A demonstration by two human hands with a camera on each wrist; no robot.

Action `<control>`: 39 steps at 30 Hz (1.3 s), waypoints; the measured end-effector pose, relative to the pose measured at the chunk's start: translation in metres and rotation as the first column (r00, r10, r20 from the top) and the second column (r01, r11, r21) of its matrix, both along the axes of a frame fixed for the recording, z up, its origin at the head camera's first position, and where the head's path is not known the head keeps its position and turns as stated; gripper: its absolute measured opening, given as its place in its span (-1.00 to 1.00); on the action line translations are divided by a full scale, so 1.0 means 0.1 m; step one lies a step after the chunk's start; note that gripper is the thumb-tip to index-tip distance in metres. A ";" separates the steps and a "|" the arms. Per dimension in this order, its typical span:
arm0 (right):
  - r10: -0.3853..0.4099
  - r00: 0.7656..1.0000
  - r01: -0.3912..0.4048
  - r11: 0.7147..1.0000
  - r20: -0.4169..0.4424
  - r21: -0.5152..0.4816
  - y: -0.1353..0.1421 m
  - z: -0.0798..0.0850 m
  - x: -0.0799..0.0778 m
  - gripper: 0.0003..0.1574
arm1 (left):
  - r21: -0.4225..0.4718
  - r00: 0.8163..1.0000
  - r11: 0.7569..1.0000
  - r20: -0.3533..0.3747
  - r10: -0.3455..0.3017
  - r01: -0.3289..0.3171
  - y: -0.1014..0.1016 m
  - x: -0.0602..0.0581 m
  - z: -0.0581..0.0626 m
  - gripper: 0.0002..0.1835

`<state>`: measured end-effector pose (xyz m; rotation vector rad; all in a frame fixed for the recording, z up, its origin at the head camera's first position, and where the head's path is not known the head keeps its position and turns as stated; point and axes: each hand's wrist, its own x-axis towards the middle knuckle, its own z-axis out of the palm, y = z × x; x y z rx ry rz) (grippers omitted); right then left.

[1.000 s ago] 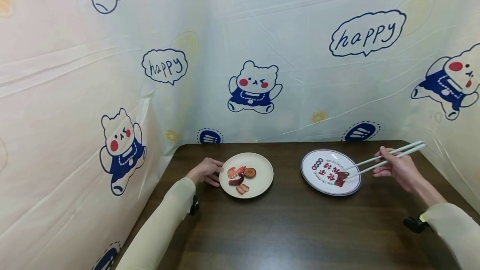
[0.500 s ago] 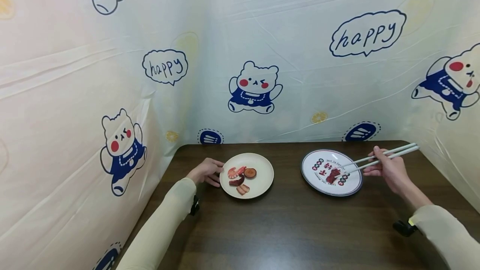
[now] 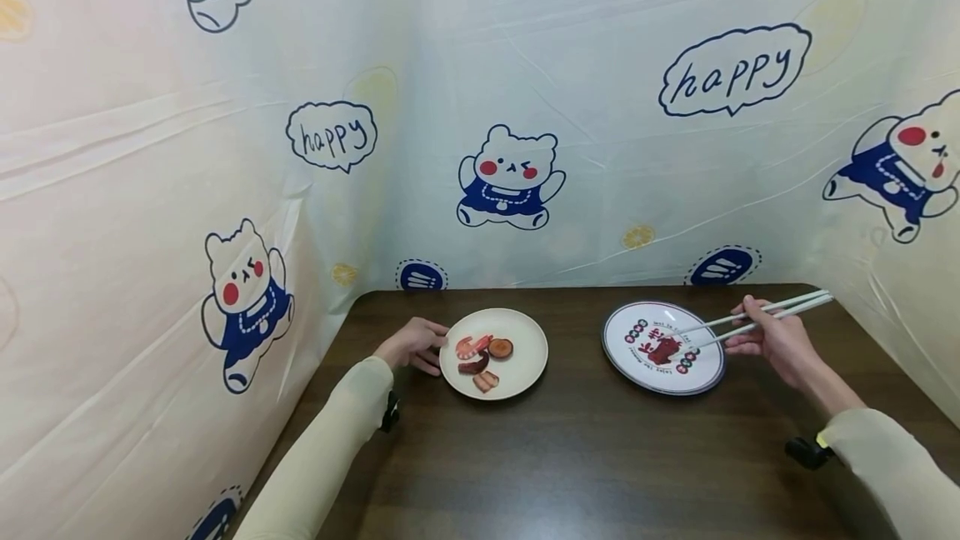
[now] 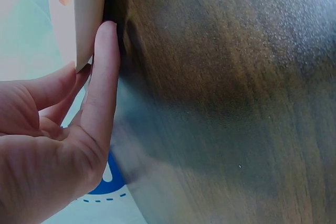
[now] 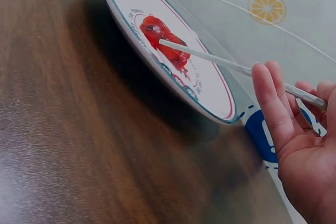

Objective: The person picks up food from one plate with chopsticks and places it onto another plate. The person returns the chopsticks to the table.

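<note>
My right hand (image 3: 776,344) holds a pair of pale chopsticks (image 3: 787,307) over the white plate with the blue rim (image 3: 705,377). Their tips reach a glossy reddish-brown piece of food (image 3: 663,350) at the middle of that plate, over its red lettering. In the right wrist view one chopstick (image 5: 210,57) ends right at the piece (image 5: 167,45). At the left, my left hand (image 3: 411,346) pinches the edge of a cream plate (image 3: 521,373), thumb at the rim and fingers beneath. On the cream plate lie a shrimp (image 3: 472,347), a round brown slice (image 3: 500,347), a dark curved piece (image 3: 473,365) and a streaky meat slice (image 3: 486,381).
Both plates are on a dark wooden table (image 3: 570,457), with a gap between them. A pale curtain (image 3: 600,148) printed with cartoon bears hangs along its back and sides. Each wrist wears a small black camera, such as the right one (image 3: 810,452).
The right hand has shifted left with the chopsticks, and the reddish-brown piece has moved from the plate's right part to its middle. The left hand keeps its place on the cream plate.
</note>
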<state>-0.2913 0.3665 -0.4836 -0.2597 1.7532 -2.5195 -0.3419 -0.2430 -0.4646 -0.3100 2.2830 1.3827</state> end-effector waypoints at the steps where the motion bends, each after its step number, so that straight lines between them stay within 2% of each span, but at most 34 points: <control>1: -0.002 1.000 0.002 1.000 0.001 -0.008 0.00 -0.02 0.00 -0.60 | 0.001 1.000 1.000 0.000 0.000 0.000 0.00 0.00 0.00 -0.55; 6: -0.072 0.997 0.072 0.997 0.006 -0.010 -0.04 -0.07 0.03 -0.63 | 0.003 1.000 1.000 0.001 0.000 0.000 -0.01 0.00 -0.01 -0.55; 10: -0.148 0.989 0.148 0.989 0.013 0.005 -0.10 -0.07 0.09 -0.66 | 0.010 1.000 1.000 0.002 0.000 0.000 0.00 0.00 -0.01 -0.56; 12: -0.162 0.987 0.162 0.987 0.010 0.004 -0.12 -0.06 0.11 -0.67 | 0.009 1.000 1.000 0.004 0.000 -0.001 0.00 0.00 -0.02 -0.56; 15: -0.138 0.990 0.138 0.990 -0.004 -0.014 -0.12 -0.03 0.11 -0.68 | 0.007 1.000 1.000 0.006 0.003 -0.003 0.00 -0.01 -0.01 -0.55; 22: 0.005 1.000 -0.005 1.000 -0.008 0.014 -0.07 0.03 0.01 -0.61 | 0.001 1.000 1.000 0.004 -0.006 0.006 0.00 -0.02 0.00 -0.55; 25: 0.014 1.000 -0.014 0.999 -0.001 0.039 -0.07 0.02 -0.02 -0.58 | -0.001 1.000 1.000 0.003 -0.008 0.008 0.00 -0.02 0.00 -0.56; 30: -0.069 0.998 0.069 0.995 0.004 0.067 -0.12 0.01 -0.01 -0.60 | 0.004 1.000 1.000 0.000 -0.004 0.004 0.01 -0.02 0.00 -0.56; 35: -0.175 0.985 0.173 0.979 0.008 0.112 -0.16 0.00 0.06 -0.60 | 0.009 1.000 1.000 0.006 -0.007 0.007 0.00 -0.02 -0.01 -0.56; 39: -0.177 0.984 0.174 0.980 0.026 0.095 -0.17 0.00 0.09 -0.61 | 0.004 1.000 1.000 0.002 -0.010 0.010 0.00 -0.02 0.00 -0.56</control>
